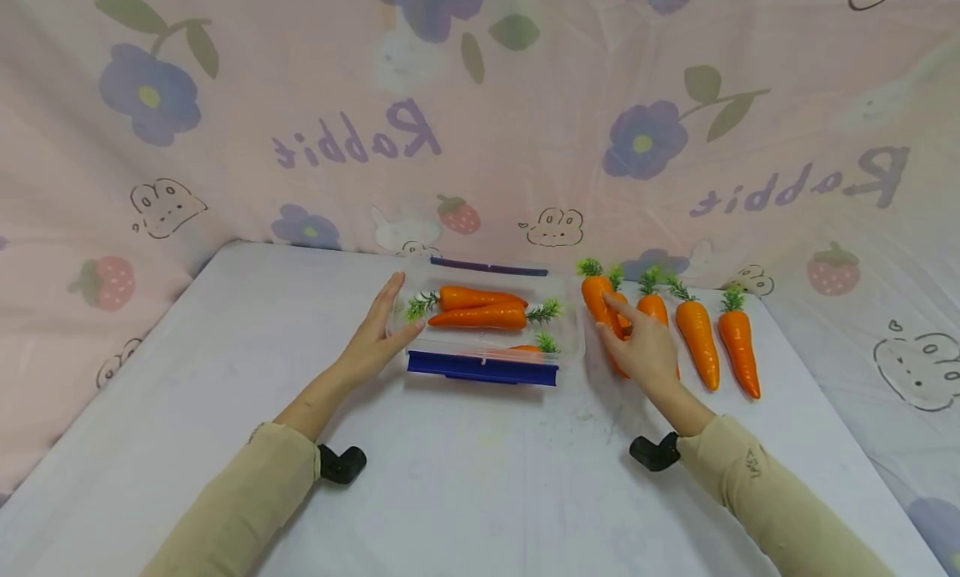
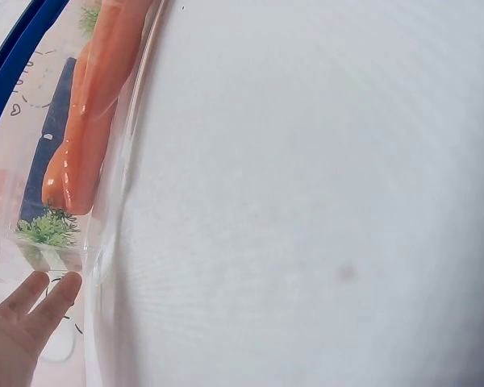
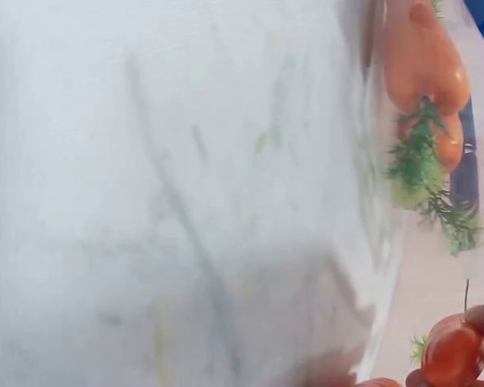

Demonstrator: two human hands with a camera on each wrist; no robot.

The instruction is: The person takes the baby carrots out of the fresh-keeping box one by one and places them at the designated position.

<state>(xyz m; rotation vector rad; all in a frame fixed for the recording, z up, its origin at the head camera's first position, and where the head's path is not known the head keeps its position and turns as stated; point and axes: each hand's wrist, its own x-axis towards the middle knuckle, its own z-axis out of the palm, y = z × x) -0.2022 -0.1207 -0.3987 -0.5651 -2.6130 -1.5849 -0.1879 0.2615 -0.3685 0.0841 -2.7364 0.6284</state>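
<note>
A clear plastic box (image 1: 572, 318) with blue side flaps (image 1: 480, 368) stands in the middle of the table. Inside it lie two toy carrots (image 1: 483, 314) with green tops, and part of a third (image 1: 528, 348) shows behind the front wall. My left hand (image 1: 371, 339) rests against the box's left end, fingers straight and thumb at the rim; fingers (image 2: 52, 306) also show in the left wrist view. Right of the box, my right hand (image 1: 648, 348) pinches an orange carrot (image 1: 597, 300) between thumb and fingers. The right wrist view shows this carrot's blunt orange end (image 3: 454, 356).
Several more carrots lie right of the box, among them one partly behind my right hand (image 1: 654, 308), a carrot (image 1: 697, 343) beside it and another (image 1: 740, 352) farthest right. A printed curtain (image 1: 487, 143) hangs behind the white table (image 1: 480, 485).
</note>
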